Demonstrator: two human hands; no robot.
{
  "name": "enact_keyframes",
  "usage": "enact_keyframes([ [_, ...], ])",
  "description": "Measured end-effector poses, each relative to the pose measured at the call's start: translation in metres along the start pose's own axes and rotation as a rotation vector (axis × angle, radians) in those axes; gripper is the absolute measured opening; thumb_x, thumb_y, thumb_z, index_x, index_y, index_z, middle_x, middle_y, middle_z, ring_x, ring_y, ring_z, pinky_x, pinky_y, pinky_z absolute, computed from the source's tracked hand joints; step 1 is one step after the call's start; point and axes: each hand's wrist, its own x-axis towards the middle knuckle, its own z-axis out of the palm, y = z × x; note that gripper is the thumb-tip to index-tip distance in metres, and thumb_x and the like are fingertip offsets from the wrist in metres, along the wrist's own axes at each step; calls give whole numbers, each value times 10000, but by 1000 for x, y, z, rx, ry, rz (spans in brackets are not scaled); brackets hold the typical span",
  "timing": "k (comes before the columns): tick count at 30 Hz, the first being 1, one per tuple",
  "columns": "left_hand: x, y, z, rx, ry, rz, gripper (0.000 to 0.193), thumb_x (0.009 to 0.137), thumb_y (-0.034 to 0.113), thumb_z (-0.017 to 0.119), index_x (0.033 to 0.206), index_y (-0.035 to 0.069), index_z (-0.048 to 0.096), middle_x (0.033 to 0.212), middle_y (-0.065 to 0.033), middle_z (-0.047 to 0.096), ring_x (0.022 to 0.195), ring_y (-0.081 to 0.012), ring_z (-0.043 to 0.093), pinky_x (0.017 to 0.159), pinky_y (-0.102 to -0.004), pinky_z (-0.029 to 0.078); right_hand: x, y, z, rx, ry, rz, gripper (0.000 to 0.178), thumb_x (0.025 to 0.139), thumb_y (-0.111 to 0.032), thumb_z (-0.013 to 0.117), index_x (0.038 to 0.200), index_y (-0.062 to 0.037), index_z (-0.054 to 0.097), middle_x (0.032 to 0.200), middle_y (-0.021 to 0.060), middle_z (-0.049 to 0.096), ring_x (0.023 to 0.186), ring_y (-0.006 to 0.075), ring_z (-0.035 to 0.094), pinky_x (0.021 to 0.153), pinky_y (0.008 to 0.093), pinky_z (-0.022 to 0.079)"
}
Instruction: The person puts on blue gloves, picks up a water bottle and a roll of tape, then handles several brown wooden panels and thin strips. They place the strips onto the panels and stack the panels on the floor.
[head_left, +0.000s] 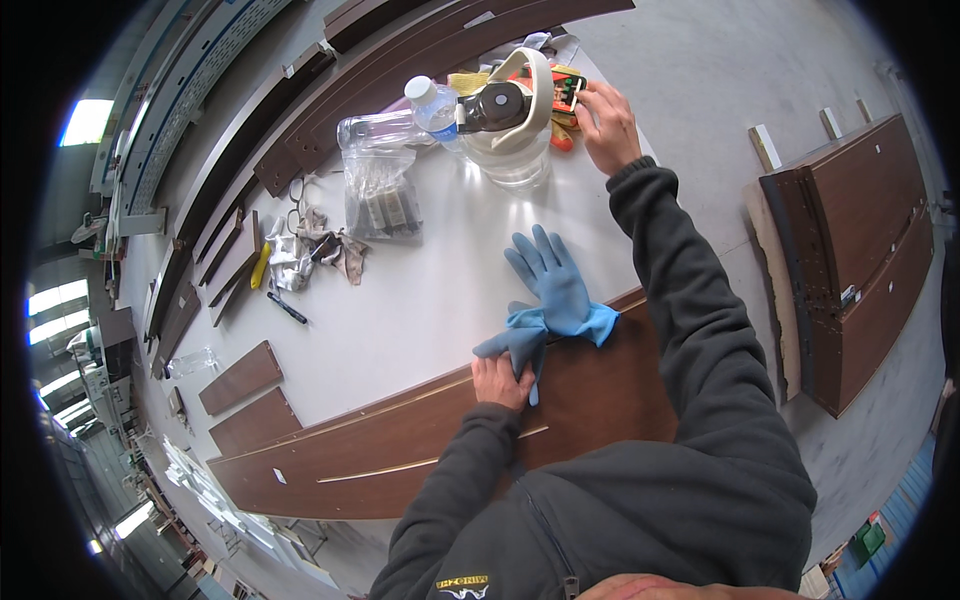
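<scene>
My right hand point(607, 125) reaches to the table's far right, fingers and thumb closed at the edge of a phone point(570, 90) with a lit, colourful screen. Beneath the phone lie orange and yellow work gloves point(562, 140), partly hidden by a large clear jug point(515, 165) with a cream handle. Nearer to me, my left hand point(502, 384) is closed at a crumpled blue rubber glove point(515, 343) above a long brown board point(400, 440); its fingertips are partly covered. A second blue glove point(560, 290) lies palm-flat, its cuff over the board's far edge.
Left of the jug are a plastic bottle point(432, 108) and a clear bag of small parts point(383, 195). Rags point(292, 258), a yellow-handled tool point(261, 266) and a dark pen point(288, 308) lie farther left. Brown panels point(850, 250) are stacked to the right.
</scene>
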Motion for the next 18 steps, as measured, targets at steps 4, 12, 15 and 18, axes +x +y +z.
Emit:
enact_keyframes([
  [4, -2, -1, 2, -9, 7, -4, 430, 824, 231, 783, 1162, 14, 627, 1221, -222, 615, 1136, -452, 567, 979, -560, 454, -27, 6, -14, -24, -64, 44, 281, 967, -180, 679, 1208, -44, 729, 1402, 186, 634, 1339, 374, 553, 1151, 474, 423],
  [12, 1, 3, -4, -2, 0, 10, 402, 837, 233, 777, 1140, 20, 621, 1165, -208, 617, 1119, -436, 579, 993, -554, 458, -45, -14, -13, 10, -48, 24, 279, 967, -127, 703, 1228, -28, 717, 1380, 211, 654, 1318, 387, 585, 1132, 454, 456],
  [15, 2, 4, -5, -10, 22, 20, 393, 834, 234, 783, 1120, 19, 621, 1135, -200, 619, 1102, -430, 583, 1001, -549, 460, -74, -42, -16, 183, -163, -3, 272, 962, -103, 705, 1219, -16, 716, 1300, 213, 694, 1223, 377, 649, 1069, 439, 502],
  [18, 0, 2, -4, -49, 1, -6, 433, 835, 229, 752, 1188, 22, 610, 1227, -220, 606, 1179, -442, 558, 1023, -556, 440, -115, -74, -23, 273, -239, 32, 283, 954, -157, 710, 1184, 7, 716, 1169, 235, 726, 1133, 405, 677, 999, 438, 531],
])
